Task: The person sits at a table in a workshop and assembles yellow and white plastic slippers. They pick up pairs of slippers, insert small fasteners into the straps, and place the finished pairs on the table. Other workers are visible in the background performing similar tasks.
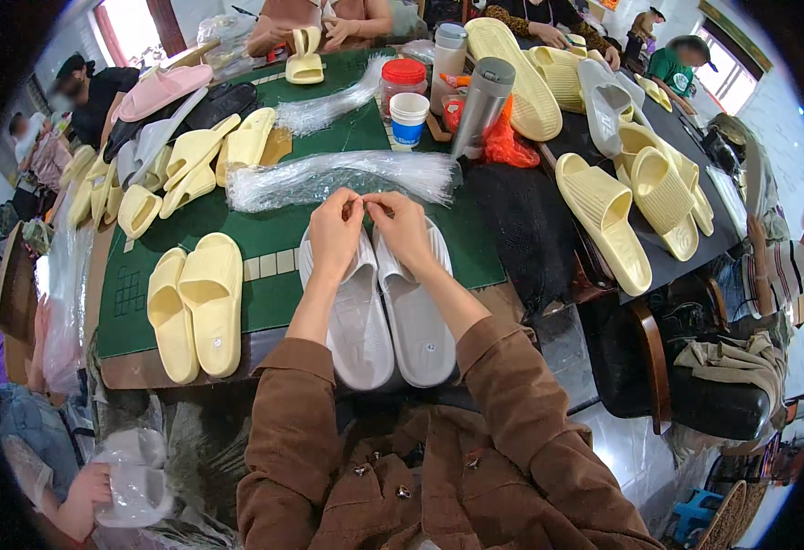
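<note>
A pair of white slide sandals (393, 321) lies side by side on the green mat (264, 234), toes toward me. My left hand (336, 231) and my right hand (402, 229) rest over the sandals' far ends, fingertips pinched together between them on something thin and clear; I cannot tell exactly what. Just beyond my hands lies a heap of clear plastic bags (328, 176). A pair of pale yellow slides (196, 307) sits to the left on the mat.
Yellow slides are piled at the left (173, 170) and right (635, 197). A metal flask (482, 105), a red-lidded jar (403, 78) and a paper cup (409, 119) stand behind the bags. Other people sit around the table; a hand at lower left holds a bagged white item (131, 481).
</note>
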The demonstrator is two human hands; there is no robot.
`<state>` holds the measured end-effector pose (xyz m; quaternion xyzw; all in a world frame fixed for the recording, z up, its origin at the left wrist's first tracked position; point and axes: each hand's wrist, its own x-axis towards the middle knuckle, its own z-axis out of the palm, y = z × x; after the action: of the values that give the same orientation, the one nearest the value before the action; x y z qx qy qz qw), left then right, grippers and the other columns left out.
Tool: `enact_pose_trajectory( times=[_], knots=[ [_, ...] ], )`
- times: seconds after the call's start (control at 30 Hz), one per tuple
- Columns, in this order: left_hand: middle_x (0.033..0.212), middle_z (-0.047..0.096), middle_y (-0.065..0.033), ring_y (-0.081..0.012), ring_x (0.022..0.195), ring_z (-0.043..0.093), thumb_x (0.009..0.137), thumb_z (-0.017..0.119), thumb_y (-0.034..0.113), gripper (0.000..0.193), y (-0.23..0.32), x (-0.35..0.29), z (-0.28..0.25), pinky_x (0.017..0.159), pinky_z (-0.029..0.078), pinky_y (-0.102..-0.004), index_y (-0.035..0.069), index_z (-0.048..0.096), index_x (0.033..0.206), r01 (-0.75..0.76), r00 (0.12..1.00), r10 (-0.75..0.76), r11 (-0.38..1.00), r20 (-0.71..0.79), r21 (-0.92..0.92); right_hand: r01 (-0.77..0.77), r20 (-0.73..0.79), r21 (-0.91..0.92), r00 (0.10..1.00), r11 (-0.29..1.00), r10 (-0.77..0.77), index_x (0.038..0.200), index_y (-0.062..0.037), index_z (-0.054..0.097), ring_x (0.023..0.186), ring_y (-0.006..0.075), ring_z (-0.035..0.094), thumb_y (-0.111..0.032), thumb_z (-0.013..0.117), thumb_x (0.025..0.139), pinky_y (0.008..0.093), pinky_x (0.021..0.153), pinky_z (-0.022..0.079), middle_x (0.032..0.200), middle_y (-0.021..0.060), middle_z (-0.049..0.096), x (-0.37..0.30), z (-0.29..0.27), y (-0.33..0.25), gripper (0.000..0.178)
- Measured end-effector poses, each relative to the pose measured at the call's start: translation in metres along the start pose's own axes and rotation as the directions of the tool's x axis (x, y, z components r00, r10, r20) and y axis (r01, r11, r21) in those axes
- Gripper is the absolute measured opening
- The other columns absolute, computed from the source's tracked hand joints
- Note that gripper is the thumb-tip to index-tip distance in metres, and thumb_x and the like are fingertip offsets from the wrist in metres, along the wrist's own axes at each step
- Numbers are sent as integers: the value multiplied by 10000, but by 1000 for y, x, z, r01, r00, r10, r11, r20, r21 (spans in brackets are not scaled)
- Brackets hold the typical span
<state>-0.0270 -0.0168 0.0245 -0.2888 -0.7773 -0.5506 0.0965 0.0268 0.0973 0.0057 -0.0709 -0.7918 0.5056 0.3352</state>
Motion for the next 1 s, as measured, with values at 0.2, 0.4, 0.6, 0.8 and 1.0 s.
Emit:
enact_pose_trajectory(
  times=[0.2,0.4,0.6,0.8,1.0],
  knots=[
    [706,595,-117,-239,619,566,842,613,103,100,1,0,-1,594,440,-348,4,613,830,-28,999,27,999,25,31,9,-1,-7,1000,1000,-9,999,-1,704,733,176,651,-67,602,866,291,683,502,845,118,696,0,1,4,180],
    [765,621,-115,-261,660,599,848,610,124,103,2,-2,-1,612,459,-363,22,618,835,-90,995,86,993,48,76,10,-9,16,1000,1000,-10,995,3,699,737,158,648,-63,594,872,287,679,502,854,113,700,0,1,4,174],
    [754,616,-112,-259,662,598,845,614,129,101,1,-2,-1,617,461,-364,29,617,834,-37,999,36,996,19,78,-7,19,-9,1000,1000,7,1001,1,697,744,158,650,-67,588,879,288,690,504,848,114,696,-1,-1,-4,177],
    [757,610,-113,-269,678,599,837,621,145,113,4,0,-3,628,463,-377,32,629,835,-56,997,49,992,65,115,15,-1,6,1000,1000,-15,1009,-6,698,768,193,653,-61,583,878,305,707,502,868,126,687,0,0,-1,183],
    [780,623,-125,-287,703,613,840,626,154,133,0,0,0,644,469,-386,29,669,859,-86,996,82,990,44,114,88,-11,-38,996,995,-88,1043,-32,702,879,234,646,-41,568,873,320,755,498,976,133,674,1,0,1,217]
  ],
)
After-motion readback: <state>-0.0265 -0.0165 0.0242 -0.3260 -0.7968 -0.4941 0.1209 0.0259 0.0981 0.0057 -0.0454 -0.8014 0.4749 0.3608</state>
